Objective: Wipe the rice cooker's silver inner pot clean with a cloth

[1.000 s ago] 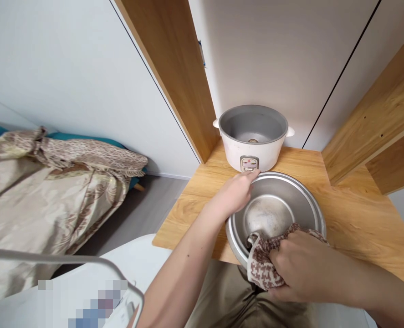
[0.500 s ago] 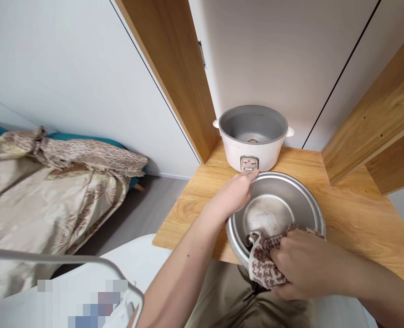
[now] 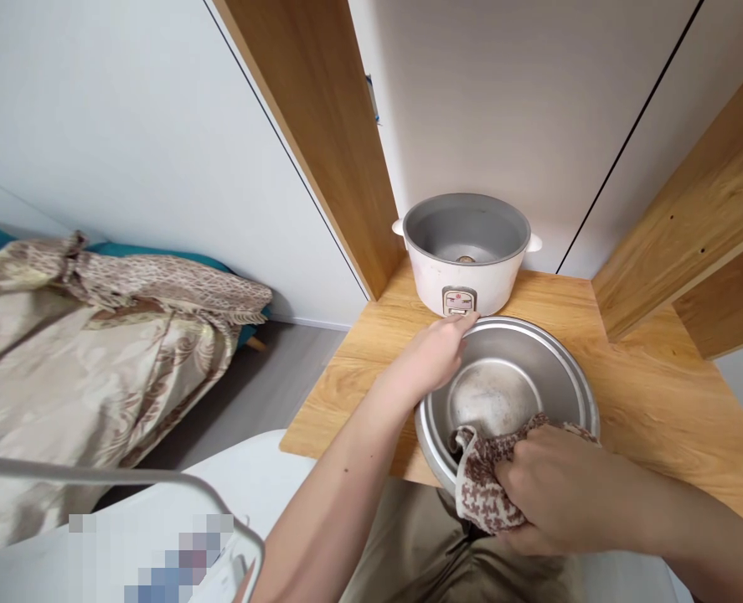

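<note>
A silver metal pot [image 3: 515,368] with a wide rolled rim sits at the front edge of the wooden tabletop. At the rim's upper left, my left hand [image 3: 440,350] grips the pot, with some of its fingers hidden. My right hand [image 3: 553,486] is closed round a brown and white patterned cloth [image 3: 487,494], bunched over the rim at the pot's near right side. Just behind the pot stands a white rice cooker body [image 3: 465,280] without a lid, its grey inside open to view.
The wooden tabletop [image 3: 653,402] is bounded by a wooden post [image 3: 321,126] on the left and wooden beams [image 3: 691,201] on the right. A white surface [image 3: 245,469] with a grey metal bar [image 3: 95,474] lies at lower left. Beyond is a covered bed or sofa [image 3: 113,352].
My right hand and the cloth have shifted very slightly toward me along the rim. The left hand, the pot and the rice cooker hold their places.
</note>
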The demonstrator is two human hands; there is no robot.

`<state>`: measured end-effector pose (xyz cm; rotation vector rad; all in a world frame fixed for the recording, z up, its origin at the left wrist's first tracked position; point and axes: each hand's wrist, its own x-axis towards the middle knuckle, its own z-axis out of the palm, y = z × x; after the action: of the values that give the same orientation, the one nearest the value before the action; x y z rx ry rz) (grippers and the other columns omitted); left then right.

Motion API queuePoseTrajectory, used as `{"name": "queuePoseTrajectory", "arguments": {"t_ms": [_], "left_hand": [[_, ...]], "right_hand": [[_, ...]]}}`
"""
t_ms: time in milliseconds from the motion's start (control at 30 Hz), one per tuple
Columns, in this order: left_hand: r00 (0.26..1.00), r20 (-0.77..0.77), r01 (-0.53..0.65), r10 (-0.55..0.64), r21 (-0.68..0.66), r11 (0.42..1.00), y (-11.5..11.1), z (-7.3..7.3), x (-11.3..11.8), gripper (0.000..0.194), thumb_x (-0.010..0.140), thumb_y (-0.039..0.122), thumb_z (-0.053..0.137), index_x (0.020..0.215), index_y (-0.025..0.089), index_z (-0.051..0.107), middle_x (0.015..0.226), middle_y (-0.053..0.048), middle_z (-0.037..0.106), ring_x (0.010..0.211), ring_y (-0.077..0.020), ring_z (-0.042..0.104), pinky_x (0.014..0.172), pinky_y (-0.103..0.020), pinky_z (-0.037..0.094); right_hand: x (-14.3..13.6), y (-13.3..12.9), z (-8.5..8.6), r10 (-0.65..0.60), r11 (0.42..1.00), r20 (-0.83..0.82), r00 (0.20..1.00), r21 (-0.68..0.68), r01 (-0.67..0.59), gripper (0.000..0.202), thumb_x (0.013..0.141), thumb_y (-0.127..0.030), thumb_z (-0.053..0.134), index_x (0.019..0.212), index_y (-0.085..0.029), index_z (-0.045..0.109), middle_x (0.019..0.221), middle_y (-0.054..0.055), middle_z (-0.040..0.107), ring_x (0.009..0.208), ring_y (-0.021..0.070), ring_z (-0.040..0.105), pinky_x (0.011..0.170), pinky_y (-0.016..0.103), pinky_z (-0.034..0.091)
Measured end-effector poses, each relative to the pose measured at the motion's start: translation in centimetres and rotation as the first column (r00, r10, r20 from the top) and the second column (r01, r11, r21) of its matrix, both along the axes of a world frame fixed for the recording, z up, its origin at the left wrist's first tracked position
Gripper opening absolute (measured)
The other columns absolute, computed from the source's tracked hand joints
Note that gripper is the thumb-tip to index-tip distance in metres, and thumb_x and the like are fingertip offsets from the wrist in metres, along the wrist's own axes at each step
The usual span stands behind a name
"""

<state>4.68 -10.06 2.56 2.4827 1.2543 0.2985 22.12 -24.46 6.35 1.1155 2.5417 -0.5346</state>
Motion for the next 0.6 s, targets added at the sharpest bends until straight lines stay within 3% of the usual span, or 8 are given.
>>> {"name": "queuePoseTrajectory", "arguments": {"t_ms": [167, 367, 500, 600], "left_hand": [[1.0, 0.003, -0.003, 0.003, 0.004, 1.0, 0.0, -0.1, 0.0, 0.061, 0.096, 0.002, 0.051, 0.156, 0.016, 0.053, 0.157, -0.015, 0.059, 0.143, -0.028, 0.059, 0.12, -0.04, 0.048], [1.0, 0.01, -0.004, 0.003, 0.006, 1.0, 0.1, -0.1, -0.1, 0.061, 0.096, 0.002, 0.052, 0.156, 0.015, 0.053, 0.157, -0.015, 0.059, 0.143, -0.0282, 0.06, 0.12, -0.04, 0.049], [1.0, 0.022, -0.008, 0.008, 0.0, 1.0, 0.1, 0.0, -0.1, 0.06, 0.096, 0.002, 0.051, 0.155, 0.017, 0.054, 0.157, -0.015, 0.059, 0.144, -0.0276, 0.059, 0.121, -0.04, 0.048], [0.999, 0.039, -0.004, 0.004, 0.002, 1.0, 0.1, 0.0, -0.1, 0.06, 0.096, 0.002, 0.052, 0.154, 0.018, 0.055, 0.157, -0.014, 0.059, 0.143, -0.0283, 0.06, 0.121, -0.042, 0.048]], "right_hand": [[-0.3, -0.7, 0.0, -0.015, 0.998, 0.016, 1.0, 0.054, 0.015, 0.033, 0.096, -0.048, 0.07, 0.091, -0.016, 0.078, 0.079, 0.012, 0.079, 0.072, 0.0307, 0.075, 0.064, 0.035, 0.047], [0.4, 0.9, -0.4, -0.01, 0.995, -0.079, 0.997, -0.1, 0.002, 0.037, 0.087, -0.055, 0.072, 0.094, -0.019, 0.079, 0.084, 0.009, 0.081, 0.072, 0.027, 0.075, 0.064, 0.032, 0.048], [0.1, 0.1, -0.4, -0.019, 1.0, -0.004, 1.0, 0.021, 0.019, 0.048, 0.09, -0.061, 0.07, 0.086, -0.014, 0.078, 0.076, 0.014, 0.078, 0.07, 0.0313, 0.075, 0.065, 0.036, 0.049], [-0.1, -0.5, -0.2, -0.032, 0.998, 0.004, 0.999, 0.049, 0.032, 0.045, 0.092, -0.058, 0.071, 0.086, -0.014, 0.079, 0.075, 0.014, 0.078, 0.07, 0.0317, 0.075, 0.068, 0.037, 0.05]]}}
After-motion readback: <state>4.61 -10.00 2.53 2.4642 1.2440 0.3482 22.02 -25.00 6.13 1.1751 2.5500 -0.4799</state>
